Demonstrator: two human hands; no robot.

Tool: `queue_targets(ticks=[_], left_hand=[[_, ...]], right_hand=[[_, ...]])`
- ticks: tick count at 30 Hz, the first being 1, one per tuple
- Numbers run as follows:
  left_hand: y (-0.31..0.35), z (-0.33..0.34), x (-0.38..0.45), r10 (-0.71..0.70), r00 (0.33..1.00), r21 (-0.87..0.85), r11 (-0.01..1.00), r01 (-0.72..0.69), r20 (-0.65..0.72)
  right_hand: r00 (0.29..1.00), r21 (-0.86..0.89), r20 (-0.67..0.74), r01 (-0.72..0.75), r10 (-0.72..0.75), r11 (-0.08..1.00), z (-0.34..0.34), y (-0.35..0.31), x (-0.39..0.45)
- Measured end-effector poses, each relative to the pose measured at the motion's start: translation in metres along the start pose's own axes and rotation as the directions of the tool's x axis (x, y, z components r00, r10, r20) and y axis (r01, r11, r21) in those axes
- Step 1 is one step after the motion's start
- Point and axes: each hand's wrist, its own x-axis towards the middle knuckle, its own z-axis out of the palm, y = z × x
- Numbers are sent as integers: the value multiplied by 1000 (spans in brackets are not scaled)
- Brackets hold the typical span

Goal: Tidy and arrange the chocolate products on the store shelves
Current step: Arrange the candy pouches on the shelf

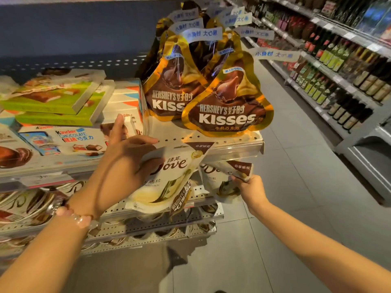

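Note:
My left hand (127, 157) grips a white Dove chocolate bag (167, 182) by its upper left edge, just below the top shelf's front lip. A small dark Hershey's Kisses pouch (179, 199) hangs against that bag's lower right. My right hand (252, 188) pinches the top corner of a second white Dove bag (224, 182), held beside the first. Gold and brown Hershey's Kisses bags (228, 102) stand upright on the top shelf (232, 142) right above both hands.
Kinder chocolate boxes (69, 138) and green boxes (57, 102) are stacked on the top shelf at left. Lower perforated shelves (148, 229) hold more Dove packs. A grey tiled aisle (296, 166) runs to the right, with bottle racks (338, 70) along it.

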Motion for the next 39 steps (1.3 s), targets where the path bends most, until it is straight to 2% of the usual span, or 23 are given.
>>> queue_targets(ticks=[4, 9, 22, 24, 27, 28, 31, 33, 36, 39], left_hand=[[0, 0, -1, 11, 1000, -21, 1000, -12, -15], [-1, 0, 1, 39, 999, -59, 997, -41, -33], [-5, -4, 0, 21, 999, -50, 999, -22, -28], [-5, -7, 1, 24, 999, -86, 996, -28, -46], [-5, -12, 0, -28, 995, -194, 981, 9, -95], [-5, -14, -1, -57, 992, -230, 973, 30, -111], [-3, -18, -7, -112, 981, -278, 958, 64, -158], [1, -20, -13, -94, 976, -243, 969, 45, -196], [5, -25, -26, -84, 965, -169, 985, 42, -248], [9, -27, -39, -139, 958, -199, 976, 89, -253]], right_hand=[[999, 70, 22, -37, 35, 997, 14, 11, 11], [999, 142, 38, -13, 8, 990, 26, 16, 21], [996, 20, 85, -39, 37, 999, 19, 26, 24], [1000, -72, 6, -23, 24, 997, 19, 30, 16], [980, -195, -188, -101, 64, 976, 24, 45, -8], [981, -183, -175, -117, 84, 976, 27, 50, -18], [996, -178, 45, -65, 74, 982, 46, 50, -35], [988, -205, 154, 60, -28, 977, 59, 36, -33], [955, -249, 243, 230, -169, 941, 78, 12, -17], [922, -393, 299, 355, -248, 848, 94, -2, 2]])
